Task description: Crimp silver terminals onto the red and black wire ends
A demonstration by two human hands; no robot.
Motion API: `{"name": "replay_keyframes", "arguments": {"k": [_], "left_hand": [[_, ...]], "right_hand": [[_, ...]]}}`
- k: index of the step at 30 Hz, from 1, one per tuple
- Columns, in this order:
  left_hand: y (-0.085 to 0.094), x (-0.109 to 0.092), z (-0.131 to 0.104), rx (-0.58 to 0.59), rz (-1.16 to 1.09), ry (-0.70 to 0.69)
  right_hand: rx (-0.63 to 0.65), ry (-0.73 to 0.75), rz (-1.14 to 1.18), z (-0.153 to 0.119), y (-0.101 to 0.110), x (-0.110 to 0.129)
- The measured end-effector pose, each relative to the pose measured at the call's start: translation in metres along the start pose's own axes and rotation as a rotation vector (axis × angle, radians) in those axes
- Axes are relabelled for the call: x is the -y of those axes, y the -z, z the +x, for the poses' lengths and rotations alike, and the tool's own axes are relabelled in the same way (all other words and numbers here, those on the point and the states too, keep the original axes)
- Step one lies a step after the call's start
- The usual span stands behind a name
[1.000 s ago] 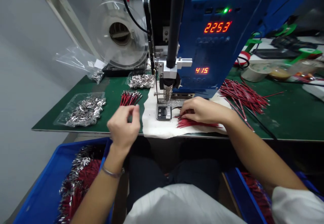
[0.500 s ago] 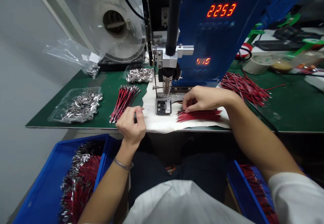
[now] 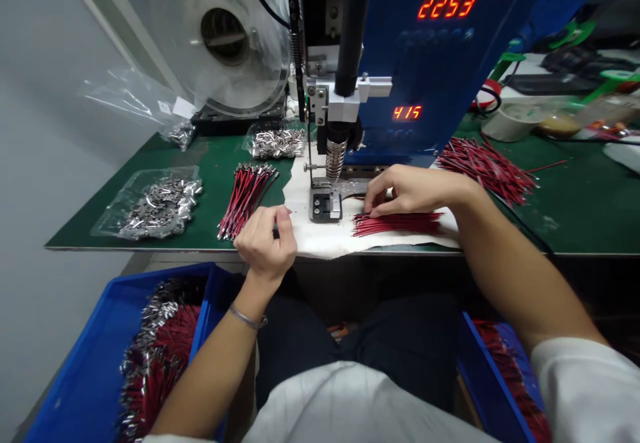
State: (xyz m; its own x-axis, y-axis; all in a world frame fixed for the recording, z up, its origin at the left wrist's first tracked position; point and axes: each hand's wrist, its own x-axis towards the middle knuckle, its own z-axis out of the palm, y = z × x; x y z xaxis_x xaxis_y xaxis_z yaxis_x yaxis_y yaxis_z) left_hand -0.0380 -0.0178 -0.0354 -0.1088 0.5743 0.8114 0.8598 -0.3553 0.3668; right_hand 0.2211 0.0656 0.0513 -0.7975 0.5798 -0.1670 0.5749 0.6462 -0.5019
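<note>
Blue machine [image 3: 420,63], front panel: upper display [image 3: 449,4] reads 2253, red LED digits. Lower display [image 3: 407,113], also red, looks like 415, but digits are small, so don't quote me. Faint markings under both readouts: illegible. White label [image 3: 183,108] by clear bag [image 3: 127,96]: can't read.

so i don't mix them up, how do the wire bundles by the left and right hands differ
The left bundle lies slanting on the green tabletop; the right bundle lies crosswise on a white sheet. The left bundle has silvery tips; the right bundle shows none. Both are mostly red.
</note>
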Motion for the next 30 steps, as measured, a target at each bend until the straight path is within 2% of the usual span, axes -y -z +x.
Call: {"name": "replay_keyframes", "arguments": {"k": [7, 17, 24, 30], "left_hand": [[0.0, 0.0, -0.001, -0.013, -0.021, 0.019], [-0.001, 0.0, 0.0, -0.032, -0.013, -0.003], [-0.001, 0.001, 0.0, -0.043, 0.015, 0.012], [0.0, -0.004, 0.002, -0.05, 0.02, -0.001]], "right_hand": [[0.001, 0.02, 0.025, 0.001, 0.0, 0.0], [-0.002, -0.045, 0.074, 0.001, 0.0, -0.001], [-0.09, -0.057, 0.01, 0.0, 0.0, 0.004], [-0.062, -0.075, -0.039, 0.001, -0.001, 0.009]]}}
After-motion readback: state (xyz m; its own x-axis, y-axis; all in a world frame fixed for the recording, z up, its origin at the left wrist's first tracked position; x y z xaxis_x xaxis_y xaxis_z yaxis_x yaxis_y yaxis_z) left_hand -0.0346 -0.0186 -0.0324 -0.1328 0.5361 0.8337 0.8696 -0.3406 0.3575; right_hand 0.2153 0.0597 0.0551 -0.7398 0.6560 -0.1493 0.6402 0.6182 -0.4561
